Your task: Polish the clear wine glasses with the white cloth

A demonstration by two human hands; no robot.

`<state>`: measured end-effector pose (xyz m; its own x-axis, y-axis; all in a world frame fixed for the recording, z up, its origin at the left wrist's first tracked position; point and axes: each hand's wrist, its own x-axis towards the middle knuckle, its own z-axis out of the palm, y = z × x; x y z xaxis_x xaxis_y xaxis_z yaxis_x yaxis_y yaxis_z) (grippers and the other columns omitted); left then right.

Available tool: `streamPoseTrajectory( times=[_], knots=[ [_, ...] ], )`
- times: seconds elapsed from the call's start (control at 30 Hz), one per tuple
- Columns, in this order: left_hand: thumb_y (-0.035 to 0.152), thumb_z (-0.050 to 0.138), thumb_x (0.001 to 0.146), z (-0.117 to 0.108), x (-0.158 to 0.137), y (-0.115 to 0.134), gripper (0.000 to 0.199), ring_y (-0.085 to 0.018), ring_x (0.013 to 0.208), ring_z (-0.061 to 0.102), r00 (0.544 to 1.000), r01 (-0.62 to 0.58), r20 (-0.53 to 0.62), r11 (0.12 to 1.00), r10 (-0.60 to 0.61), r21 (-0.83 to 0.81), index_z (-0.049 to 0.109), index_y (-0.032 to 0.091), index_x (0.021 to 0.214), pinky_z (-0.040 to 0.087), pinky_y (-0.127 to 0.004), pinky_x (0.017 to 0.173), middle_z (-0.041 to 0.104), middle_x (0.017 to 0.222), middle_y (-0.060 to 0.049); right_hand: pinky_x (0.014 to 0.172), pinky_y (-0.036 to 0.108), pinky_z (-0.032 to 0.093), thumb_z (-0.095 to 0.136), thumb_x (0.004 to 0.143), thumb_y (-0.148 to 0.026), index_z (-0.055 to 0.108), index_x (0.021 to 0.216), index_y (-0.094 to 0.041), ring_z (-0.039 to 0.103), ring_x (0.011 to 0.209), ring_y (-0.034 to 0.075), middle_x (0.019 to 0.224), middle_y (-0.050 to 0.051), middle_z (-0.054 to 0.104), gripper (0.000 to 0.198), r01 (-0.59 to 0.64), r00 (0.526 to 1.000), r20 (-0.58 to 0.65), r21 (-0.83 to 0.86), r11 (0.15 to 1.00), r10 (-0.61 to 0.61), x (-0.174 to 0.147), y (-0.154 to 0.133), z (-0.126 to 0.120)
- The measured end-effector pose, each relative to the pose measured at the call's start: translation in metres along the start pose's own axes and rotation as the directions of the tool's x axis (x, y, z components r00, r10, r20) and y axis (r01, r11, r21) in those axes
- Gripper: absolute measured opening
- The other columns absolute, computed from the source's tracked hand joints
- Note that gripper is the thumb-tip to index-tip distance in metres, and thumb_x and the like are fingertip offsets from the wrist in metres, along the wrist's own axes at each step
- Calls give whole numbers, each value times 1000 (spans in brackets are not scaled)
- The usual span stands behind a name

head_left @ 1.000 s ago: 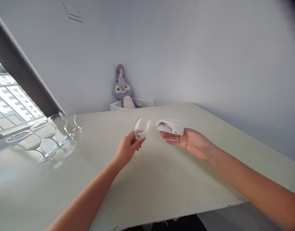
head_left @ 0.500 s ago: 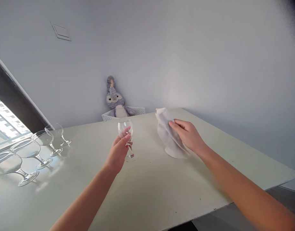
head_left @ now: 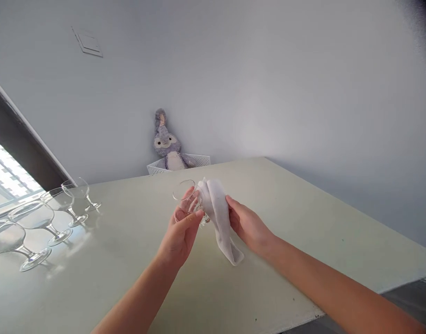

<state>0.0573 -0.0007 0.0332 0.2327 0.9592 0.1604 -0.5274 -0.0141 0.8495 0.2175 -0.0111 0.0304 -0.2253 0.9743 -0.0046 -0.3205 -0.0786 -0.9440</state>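
Note:
My left hand (head_left: pixel 181 229) is closed around a clear stemmed wine glass (head_left: pixel 184 190), which tilts with its rim toward the left. In my right hand (head_left: pixel 249 225) is a white cloth (head_left: pixel 218 211), pinched by the thumb and fingers and hanging down in folds. The upper part of the cloth lies against the right side of the glass, beside my left fingers. It hides part of the stem and foot. Both hands are above the pale table (head_left: pixel 206 287).
Several more stemmed glasses (head_left: pixel 31 215) stand in a row at the table's left, by the window (head_left: pixel 11 171). A grey plush rabbit (head_left: pixel 167 144) sits in a white perforated basket (head_left: pixel 200 160) behind the far edge. The table's right and near edges show.
My right hand has brought the cloth leftward to the wine glass. The glass has gone from upright to tilted in my left hand and shifted slightly right.

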Motion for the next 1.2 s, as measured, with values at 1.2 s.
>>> streamPoseTrajectory(
  times=[1.2],
  knots=[
    [42, 51, 86, 10, -14, -5, 36, -21, 102, 55, 991, 107, 79, 993, -110, 47, 58, 24, 117, 45, -26, 74, 62, 110, -4, 51, 23, 33, 60, 80, -45, 60, 67, -15, 47, 54, 10, 60, -2, 52, 33, 10, 971, 219, -449, 893, 99, -5, -10, -14]
  ],
)
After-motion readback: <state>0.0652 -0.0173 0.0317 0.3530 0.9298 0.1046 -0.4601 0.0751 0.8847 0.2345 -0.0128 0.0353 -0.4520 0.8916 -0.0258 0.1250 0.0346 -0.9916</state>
